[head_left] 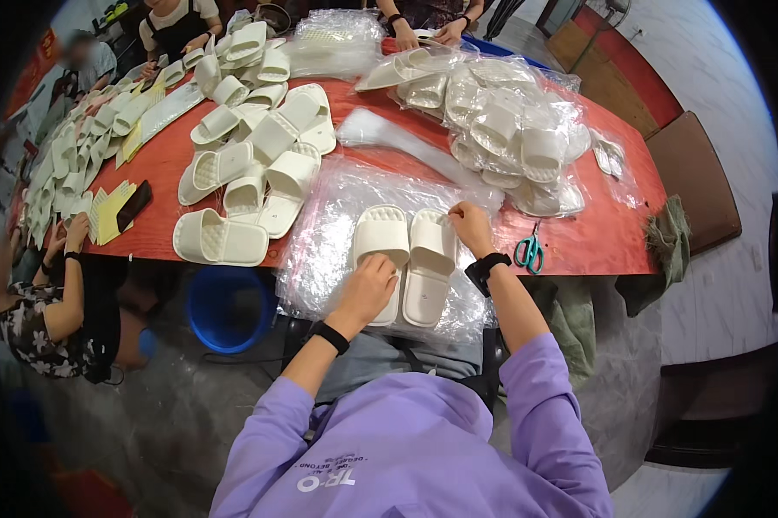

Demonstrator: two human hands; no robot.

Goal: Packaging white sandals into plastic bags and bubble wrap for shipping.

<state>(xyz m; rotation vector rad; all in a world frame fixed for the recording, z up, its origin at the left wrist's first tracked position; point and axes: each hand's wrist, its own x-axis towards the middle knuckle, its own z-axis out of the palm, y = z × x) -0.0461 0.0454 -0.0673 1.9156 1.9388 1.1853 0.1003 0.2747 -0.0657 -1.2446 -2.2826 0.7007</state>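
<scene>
Two cream slippers lie side by side, soles down, on a stack of clear plastic bags (320,233) at the near edge of the red table (596,242). My left hand (367,289) rests on the heel of the left slipper (380,237). My right hand (471,226) touches the far outer edge of the right slipper (430,259), fingers curled at its strap. Both wrists wear black bands.
Loose cream slippers (251,164) pile up on the left of the table, bagged slippers (501,129) at the right. Teal scissors (529,252) lie right of my hand. A blue bucket (229,306) stands under the table. Other people sit at the left and far sides.
</scene>
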